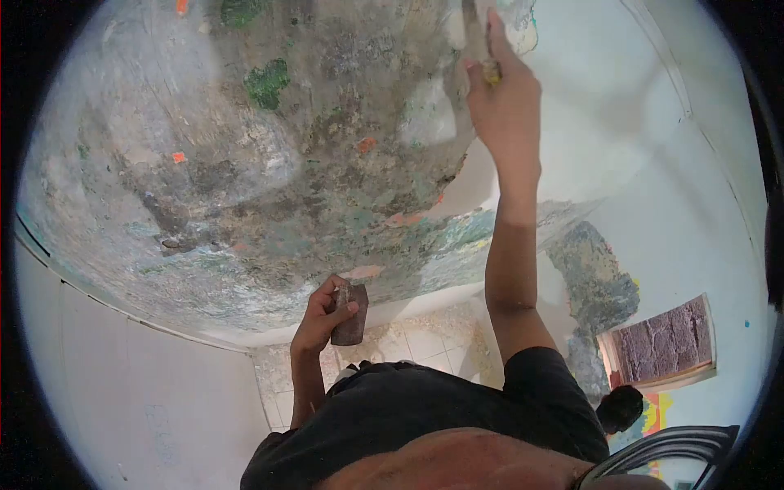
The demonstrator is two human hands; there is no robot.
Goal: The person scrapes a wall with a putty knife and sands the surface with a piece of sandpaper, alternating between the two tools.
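Observation:
My right hand point(505, 98) is raised at the upper right, closed on a scraper point(475, 33) whose handle has a yellowish part. The tool lies against the wall point(327, 106), by the border between bare, stained plaster and smooth white surface. Its tip is blurred and partly cut off by the top edge. Lower down, my left hand point(320, 318) holds a flat, brown, roughly rectangular piece point(351, 317) in front of my body, with the thumb over its face. What this piece is exactly is hard to tell.
A tiled floor point(416, 343) with scattered debris shows below the wall. At the right is a framed opening point(663, 343) with brickwork behind it. A dark round object point(621, 408) and looped dark cables point(670, 453) are at the lower right. A pale wall point(155, 367) stands on the left.

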